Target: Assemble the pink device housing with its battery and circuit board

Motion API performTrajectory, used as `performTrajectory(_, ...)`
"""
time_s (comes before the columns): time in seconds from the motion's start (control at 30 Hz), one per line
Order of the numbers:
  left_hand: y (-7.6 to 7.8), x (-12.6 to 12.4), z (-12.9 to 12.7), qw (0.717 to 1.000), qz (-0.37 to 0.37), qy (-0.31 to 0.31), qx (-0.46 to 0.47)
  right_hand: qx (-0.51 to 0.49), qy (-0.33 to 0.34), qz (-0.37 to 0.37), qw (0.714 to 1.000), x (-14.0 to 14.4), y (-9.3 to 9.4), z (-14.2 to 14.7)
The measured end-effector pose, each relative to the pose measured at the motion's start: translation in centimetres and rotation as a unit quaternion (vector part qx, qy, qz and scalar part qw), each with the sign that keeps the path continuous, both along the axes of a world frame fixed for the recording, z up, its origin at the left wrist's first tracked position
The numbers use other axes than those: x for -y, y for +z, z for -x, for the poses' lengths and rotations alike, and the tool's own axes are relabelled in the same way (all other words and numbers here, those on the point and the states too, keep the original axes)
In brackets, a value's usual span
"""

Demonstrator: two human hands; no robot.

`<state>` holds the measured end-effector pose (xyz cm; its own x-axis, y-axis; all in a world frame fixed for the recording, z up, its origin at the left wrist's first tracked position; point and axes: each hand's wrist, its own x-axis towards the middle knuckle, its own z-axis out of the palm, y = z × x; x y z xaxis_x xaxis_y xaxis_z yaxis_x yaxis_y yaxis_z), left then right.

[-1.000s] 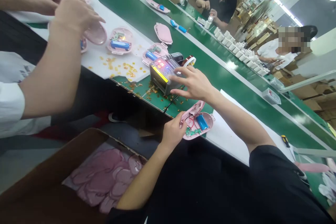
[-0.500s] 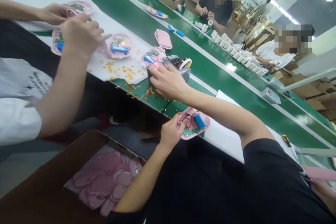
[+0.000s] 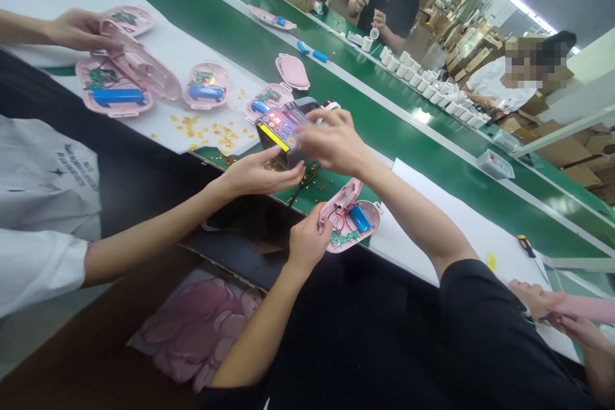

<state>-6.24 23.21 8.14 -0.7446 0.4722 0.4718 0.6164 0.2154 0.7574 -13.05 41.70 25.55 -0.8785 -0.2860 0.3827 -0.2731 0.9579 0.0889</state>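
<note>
My left hand (image 3: 310, 240) grips an open pink device case (image 3: 368, 211) by its near end. Inside it lie a blue battery (image 3: 360, 219), red and black wires and a green circuit board (image 3: 342, 238). Another pink shell piece (image 3: 340, 197) stands tilted up beside my fingers. Above the work surface, my right hand (image 3: 331, 141) is at the side of a grey tape dispenser (image 3: 275, 128) with a lit panel; its fingers are bent and blurred, so what they hold is unclear. A co-worker's hand (image 3: 262, 172) reaches under the dispenser's front.
Yellow tape scraps (image 3: 206, 131) litter white paper near open pink cases (image 3: 206, 93). The co-worker's other hand (image 3: 89, 29) holds a pink shell. A box of pink parts (image 3: 192, 327) stands below the table edge. A screwdriver (image 3: 526, 245) lies at right, near another person's hands (image 3: 538, 300).
My right hand has lifted back from the dispenser's panel. The co-worker's hand has come from the pink cases to the dispenser. The shell piece in my left hand now shows raised.
</note>
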Motion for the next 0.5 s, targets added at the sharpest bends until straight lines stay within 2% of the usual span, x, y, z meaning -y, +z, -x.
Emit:
performTrajectory(0.07, -0.2, 0.1, 0.0, 1.000, 0.005, 0.004, 0.005, 0.038, 0.024, -0.063, 0.997, -0.6, -1.1, -0.9)
performTrajectory(0.17, -0.5, 0.5, 0.3, 1.000, 0.023, 0.012, 0.013, 0.067, 0.078, -0.121, 0.987, 0.0, -2.0, -0.5)
performTrajectory(0.23, -0.7, 0.8, 0.5, 0.999, 0.039, 0.021, 0.018, 0.072, 0.119, -0.134, 0.981, 0.9, -1.5, 0.3)
performTrajectory(0.3, -0.8, 1.0, 0.7, 0.998, 0.051, 0.029, 0.023, 0.079, 0.136, -0.140, 0.977, 1.8, -0.2, 0.7)
performTrajectory(0.37, -0.8, 1.2, 0.9, 0.997, 0.056, 0.035, 0.030, 0.076, 0.090, -0.109, 0.987, 2.4, 1.7, 0.1)
performTrajectory(0.43, -0.7, 1.5, 1.1, 0.997, 0.055, 0.038, 0.042, 0.043, -0.007, -0.018, 0.999, 2.6, 3.0, -1.7)
performTrajectory(0.5, -0.6, 1.8, 1.4, 0.996, 0.050, 0.034, 0.061, 0.020, -0.075, 0.072, 0.994, 2.5, 3.0, -4.9)
